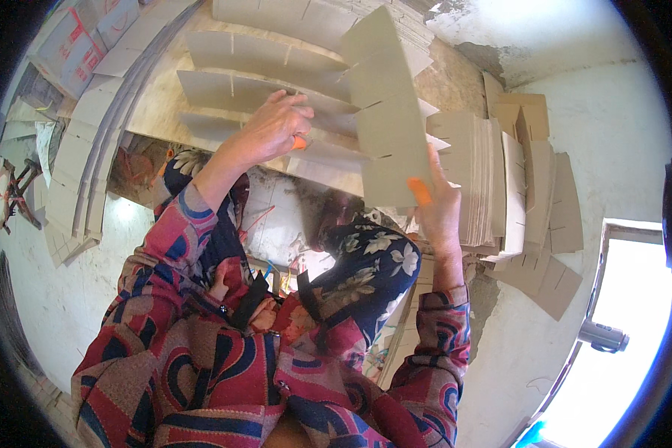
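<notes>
My right hand (438,200) grips the lower right edge of a tall slotted cardboard divider strip (384,104), with an orange cover on its thumb. That strip stands upright across the right ends of several long slotted cardboard strips (265,56), which stand on edge in rows on a wooden board. Over the nearer rows is my left hand (276,127), its fingers curled and an orange cover on one digit. Whether it pinches a strip's edge is hidden by the fingers.
Stacked cardboard strips (467,175) stand right of the board, with loose cardboard pieces (545,284) beside the wall. Long cardboard sheets (89,164) are piled at the left, near printed cartons (67,48). My knees in dark floral cloth (373,261) are below the board.
</notes>
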A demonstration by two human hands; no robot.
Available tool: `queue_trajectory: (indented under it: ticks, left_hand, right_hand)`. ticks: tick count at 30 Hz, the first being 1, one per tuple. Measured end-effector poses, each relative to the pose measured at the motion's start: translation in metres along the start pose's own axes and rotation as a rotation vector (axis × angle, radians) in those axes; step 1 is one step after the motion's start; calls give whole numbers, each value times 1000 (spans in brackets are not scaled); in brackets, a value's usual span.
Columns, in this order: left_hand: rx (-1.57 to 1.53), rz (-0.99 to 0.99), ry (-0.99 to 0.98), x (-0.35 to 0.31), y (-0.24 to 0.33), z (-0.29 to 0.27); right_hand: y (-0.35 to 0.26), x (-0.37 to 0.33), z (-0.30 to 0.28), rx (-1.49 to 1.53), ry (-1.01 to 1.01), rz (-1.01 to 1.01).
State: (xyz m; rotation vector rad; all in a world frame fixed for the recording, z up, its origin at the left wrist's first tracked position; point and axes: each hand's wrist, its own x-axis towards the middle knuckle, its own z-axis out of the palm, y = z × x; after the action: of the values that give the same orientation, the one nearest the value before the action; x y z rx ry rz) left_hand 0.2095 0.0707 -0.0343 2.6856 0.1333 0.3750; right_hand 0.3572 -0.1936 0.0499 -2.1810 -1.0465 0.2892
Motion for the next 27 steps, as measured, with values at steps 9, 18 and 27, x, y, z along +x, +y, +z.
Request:
queue_trajectory:
  ticks: [9,18,27]
  left_hand:
    - [-52,-9,38,-3,0,1]
    - [-74,53,-15,2,3,-4]
    - [-86,115,68,-1,-1,9]
  right_hand:
    - [3,14,21,-21,-105,-70]
    - [-13,44,13,-310,30,-152]
    - [2,56,38,-291,114,-452]
